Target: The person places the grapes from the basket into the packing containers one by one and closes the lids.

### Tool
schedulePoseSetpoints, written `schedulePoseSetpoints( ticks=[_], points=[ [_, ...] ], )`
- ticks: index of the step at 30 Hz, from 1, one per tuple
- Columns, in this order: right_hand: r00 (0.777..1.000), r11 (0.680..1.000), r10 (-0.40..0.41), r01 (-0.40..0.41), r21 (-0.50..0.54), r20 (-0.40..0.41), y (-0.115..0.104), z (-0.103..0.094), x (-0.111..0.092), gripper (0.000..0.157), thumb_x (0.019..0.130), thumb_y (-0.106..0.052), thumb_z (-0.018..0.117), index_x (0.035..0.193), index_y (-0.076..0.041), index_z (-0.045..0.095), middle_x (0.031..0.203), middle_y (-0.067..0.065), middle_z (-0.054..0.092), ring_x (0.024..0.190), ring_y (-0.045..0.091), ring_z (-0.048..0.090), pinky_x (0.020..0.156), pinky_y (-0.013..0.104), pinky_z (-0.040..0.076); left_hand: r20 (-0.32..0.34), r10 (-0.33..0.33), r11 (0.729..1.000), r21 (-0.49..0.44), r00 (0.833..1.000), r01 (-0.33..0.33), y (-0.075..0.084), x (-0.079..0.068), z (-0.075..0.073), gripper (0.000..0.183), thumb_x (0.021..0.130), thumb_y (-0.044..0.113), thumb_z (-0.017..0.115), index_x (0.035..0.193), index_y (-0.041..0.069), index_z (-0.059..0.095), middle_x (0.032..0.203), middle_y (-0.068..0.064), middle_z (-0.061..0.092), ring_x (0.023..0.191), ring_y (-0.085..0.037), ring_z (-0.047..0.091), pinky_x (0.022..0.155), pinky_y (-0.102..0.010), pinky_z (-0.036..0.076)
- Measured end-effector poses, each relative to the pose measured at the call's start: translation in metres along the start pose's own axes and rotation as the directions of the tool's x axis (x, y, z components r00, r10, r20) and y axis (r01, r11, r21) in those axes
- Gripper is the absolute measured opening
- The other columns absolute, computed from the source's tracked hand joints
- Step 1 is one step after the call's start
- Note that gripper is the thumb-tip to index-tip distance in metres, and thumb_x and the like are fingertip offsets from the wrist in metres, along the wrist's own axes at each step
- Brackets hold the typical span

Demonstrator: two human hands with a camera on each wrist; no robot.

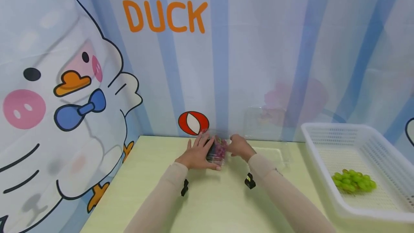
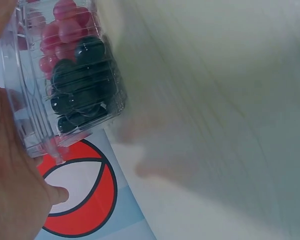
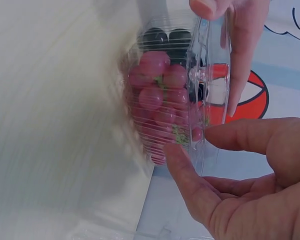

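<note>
A clear plastic clamshell box (image 1: 216, 155) holds pinkish-red grapes (image 3: 157, 95) and dark grapes (image 2: 85, 82). It sits on the table near the back edge. My left hand (image 1: 197, 155) lies spread across the box's left side, fingers fairly straight over the lid (image 3: 219, 95) and thumb toward the near edge. From the right, my right hand (image 1: 239, 146) pinches the box's rim, with thumb and forefinger at the seam between lid and base in the right wrist view.
Behind my right forearm stands an open clear plastic box (image 1: 270, 155), its lid raised against the striped curtain (image 1: 258, 46). On the right, a white plastic basket (image 1: 336, 204) holds a bunch of green grapes (image 1: 354, 181). The pale table (image 1: 213, 204) ends at the curtain.
</note>
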State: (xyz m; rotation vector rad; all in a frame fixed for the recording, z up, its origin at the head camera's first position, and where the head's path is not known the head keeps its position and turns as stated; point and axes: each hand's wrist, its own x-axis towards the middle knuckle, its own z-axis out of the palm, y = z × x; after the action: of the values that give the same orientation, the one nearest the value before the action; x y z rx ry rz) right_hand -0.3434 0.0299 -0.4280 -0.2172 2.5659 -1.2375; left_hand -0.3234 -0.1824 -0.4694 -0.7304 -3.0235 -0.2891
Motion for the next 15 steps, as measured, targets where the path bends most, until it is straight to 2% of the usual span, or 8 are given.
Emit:
schedulePoseSetpoints(
  ticks=[4,7,10,15],
  points=[
    [1.000,1.000,-0.003,0.003,0.009,-0.005,0.002,0.003,-0.005,0.067,0.090,-0.002,0.064,0.147,0.018,0.035,0.154,0.033,0.037,0.101,0.040,0.071,0.087,0.042,0.059,0.007,0.005,1.000,0.020,1.000,-0.005,-0.001,0.003,0.001,0.121,0.075,0.083,0.064,0.165,0.017,0.017,0.172,-0.009,0.005,0.157,-0.040,-0.001,0.114,-0.076,0.013],
    [1.000,1.000,0.011,-0.011,0.005,-0.003,0.004,0.006,-0.008,0.068,0.089,-0.003,0.065,0.147,0.017,0.036,0.150,0.033,0.043,0.098,0.036,0.072,0.087,0.042,0.059,0.013,0.003,1.000,0.019,1.000,-0.004,0.000,0.003,0.000,0.122,0.075,0.082,0.065,0.165,0.016,0.017,0.172,-0.010,0.006,0.156,-0.041,0.000,0.115,-0.075,0.014],
    [0.999,0.999,0.030,-0.030,0.032,0.017,0.005,0.011,-0.012,0.068,0.091,-0.004,0.064,0.149,0.015,0.035,0.143,0.030,0.053,0.102,0.034,0.071,0.085,0.041,0.060,0.015,-0.005,1.000,0.013,1.000,0.005,0.002,0.002,-0.001,0.122,0.075,0.080,0.068,0.165,0.015,0.018,0.171,-0.012,0.008,0.156,-0.043,0.002,0.117,-0.072,0.015],
    [0.999,0.994,0.043,-0.046,0.098,0.031,0.007,0.017,-0.020,0.066,0.096,-0.008,0.064,0.150,0.013,0.034,0.132,0.028,0.061,0.107,0.035,0.070,0.083,0.040,0.060,0.016,-0.020,1.000,0.008,1.000,0.020,0.004,0.001,-0.002,0.121,0.074,0.078,0.071,0.164,0.015,0.019,0.171,-0.013,0.010,0.155,-0.045,0.005,0.119,-0.068,0.017]
  ],
)
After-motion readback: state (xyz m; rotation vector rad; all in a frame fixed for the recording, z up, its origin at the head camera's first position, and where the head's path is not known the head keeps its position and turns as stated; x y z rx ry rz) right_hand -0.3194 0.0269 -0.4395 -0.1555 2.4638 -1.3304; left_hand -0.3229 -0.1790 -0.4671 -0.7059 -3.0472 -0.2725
